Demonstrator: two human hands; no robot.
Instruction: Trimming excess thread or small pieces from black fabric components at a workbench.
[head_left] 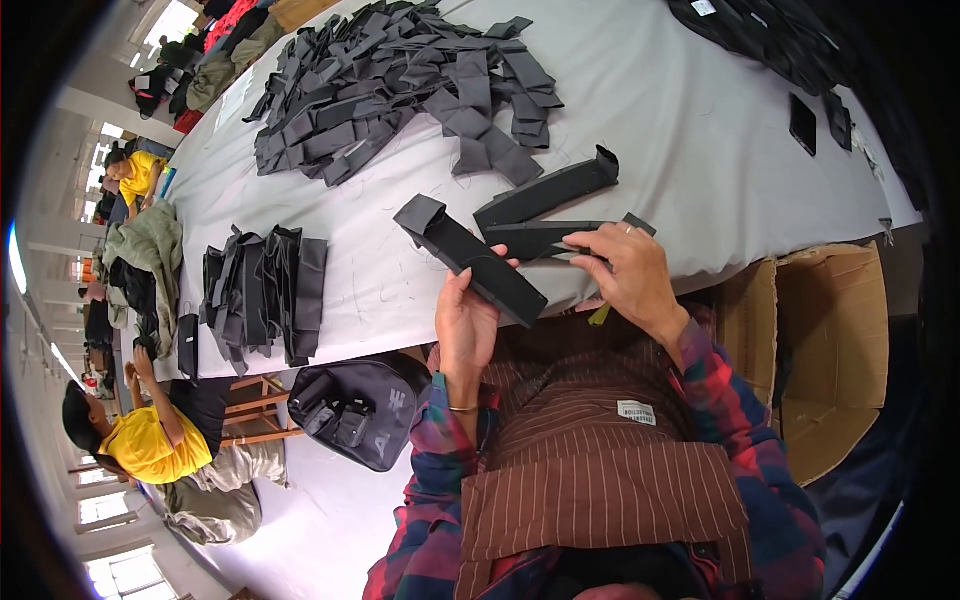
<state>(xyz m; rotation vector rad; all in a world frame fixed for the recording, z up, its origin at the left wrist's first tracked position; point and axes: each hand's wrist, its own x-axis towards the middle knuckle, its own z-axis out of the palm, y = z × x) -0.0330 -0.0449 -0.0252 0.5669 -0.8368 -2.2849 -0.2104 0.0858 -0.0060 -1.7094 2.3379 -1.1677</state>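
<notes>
Near the middle of the frame, the left hand (467, 322) is closed around 1 long black strap piece (470, 258), and the right hand (628, 268) pinches a second black strap piece (540, 238) flat on the grey desk (690, 130). The held piece could slip off the desk edge if the grip loosens. A brown cardboard box (830, 340) stands open at the right, and a small white label (635, 411) sits on the striped apron (600, 460).

A long black fabric strip (470, 258) with a folded loop at its far end is held slanted above the table edge. Two similar strips (545, 195) are laid just beside it, one pinned flat.
</notes>
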